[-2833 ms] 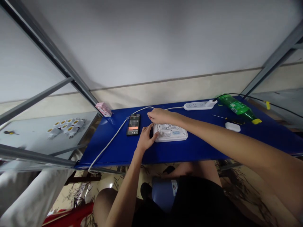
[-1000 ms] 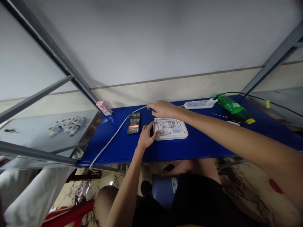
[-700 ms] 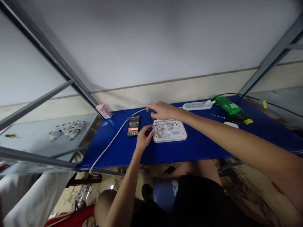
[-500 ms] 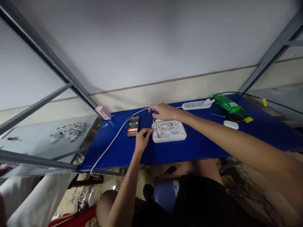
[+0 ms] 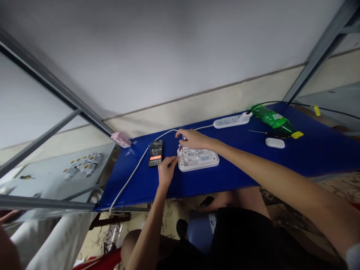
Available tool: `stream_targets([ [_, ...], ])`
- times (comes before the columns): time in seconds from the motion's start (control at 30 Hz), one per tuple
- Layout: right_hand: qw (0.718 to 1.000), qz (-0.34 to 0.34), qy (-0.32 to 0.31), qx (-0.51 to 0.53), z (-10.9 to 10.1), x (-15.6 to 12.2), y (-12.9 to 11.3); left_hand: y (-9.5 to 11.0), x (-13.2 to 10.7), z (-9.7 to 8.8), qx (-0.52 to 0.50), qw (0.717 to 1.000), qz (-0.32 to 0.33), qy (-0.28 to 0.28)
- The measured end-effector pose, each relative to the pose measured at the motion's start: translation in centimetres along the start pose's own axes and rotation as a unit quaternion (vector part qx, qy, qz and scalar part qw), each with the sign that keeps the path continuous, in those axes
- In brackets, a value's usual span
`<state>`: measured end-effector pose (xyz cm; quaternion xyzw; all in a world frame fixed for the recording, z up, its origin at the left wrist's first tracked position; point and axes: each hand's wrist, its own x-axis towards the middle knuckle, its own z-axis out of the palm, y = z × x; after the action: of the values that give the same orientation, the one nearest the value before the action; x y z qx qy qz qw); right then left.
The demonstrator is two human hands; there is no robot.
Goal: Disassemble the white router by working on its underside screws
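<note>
A white router-like box (image 5: 197, 161) lies on the blue table, its vented, labelled underside facing up. My right hand (image 5: 194, 138) is closed around a small screwdriver (image 5: 180, 147) with a reddish handle, held upright over the box's left side. Its tip is too small to make out. At the box's left edge, my left hand (image 5: 167, 170) is closed, thumb and fingertips pinched together near the screwdriver's lower end. Whatever sits in that pinch is hidden. Just left of it lies a black phone (image 5: 156, 153) with a lit screen.
A white power strip (image 5: 232, 121) with a plug stands at the back. To the right are a green bottle (image 5: 274, 120), a second screwdriver (image 5: 270, 134) and a white case (image 5: 275, 143). A pink box (image 5: 121, 139) and white cable (image 5: 132, 170) lie left. Lamp holders (image 5: 84, 165) occupy the neighbouring table.
The camera view has shifted slightly. Both hands stay at the box's left side, the right hand still on the screwdriver, now a little lower and closer to the left fingertips.
</note>
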<state>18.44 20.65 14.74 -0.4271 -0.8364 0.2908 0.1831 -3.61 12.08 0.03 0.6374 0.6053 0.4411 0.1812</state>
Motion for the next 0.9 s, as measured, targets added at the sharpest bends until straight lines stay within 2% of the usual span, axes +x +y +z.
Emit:
stream_targets([
  [0.07, 1.000, 0.010, 0.011, 0.022, -0.4, -0.4, 1.1, -0.3, 0.0, -0.1, 0.023, 1.000, -0.010, 0.019],
  [0.13, 0.997, 0.026, 0.056, 0.049, -0.9, -1.5, 3.1, -0.3, -0.1, -0.3, 0.045, 0.998, -0.012, 0.037],
  [0.23, 0.975, 0.038, 0.204, 0.080, -1.0, -5.3, 7.3, 0.6, -0.1, -0.7, 0.071, 0.996, 0.009, 0.046],
  [0.33, 0.920, 0.102, 0.366, 0.095, -0.3, -10.4, 12.0, 3.0, 0.7, 0.1, 0.090, 0.994, 0.056, 0.013],
  [0.4, 0.875, 0.158, 0.450, 0.087, 0.4, -13.5, 14.7, 5.3, 2.0, 2.0, 0.101, 0.989, 0.098, -0.033],
  [0.47, 0.845, 0.190, 0.493, 0.083, 1.0, -15.7, 16.7, 8.0, 3.5, 5.0, 0.114, 0.979, 0.141, -0.097],
  [0.57, 0.826, 0.208, 0.515, 0.096, 1.8, -17.5, 18.3, 12.1, 5.8, 10.5, 0.144, 0.954, 0.185, -0.184],
  [0.63, 0.819, 0.210, 0.523, 0.113, 2.3, -18.0, 18.7, 14.4, 6.8, 14.0, 0.167, 0.940, 0.200, -0.219],
  [0.7, 0.811, 0.210, 0.531, 0.128, 2.6, -18.3, 18.9, 16.1, 7.3, 16.6, 0.182, 0.930, 0.213, -0.238],
  [0.8, 0.798, 0.224, 0.540, 0.144, 2.9, -18.5, 19.4, 17.6, 7.4, 18.7, 0.194, 0.923, 0.217, -0.253],
  [0.9, 0.780, 0.247, 0.554, 0.154, 3.0, -18.7, 20.0, 17.8, 7.0, 17.9, 0.196, 0.927, 0.213, -0.238],
])
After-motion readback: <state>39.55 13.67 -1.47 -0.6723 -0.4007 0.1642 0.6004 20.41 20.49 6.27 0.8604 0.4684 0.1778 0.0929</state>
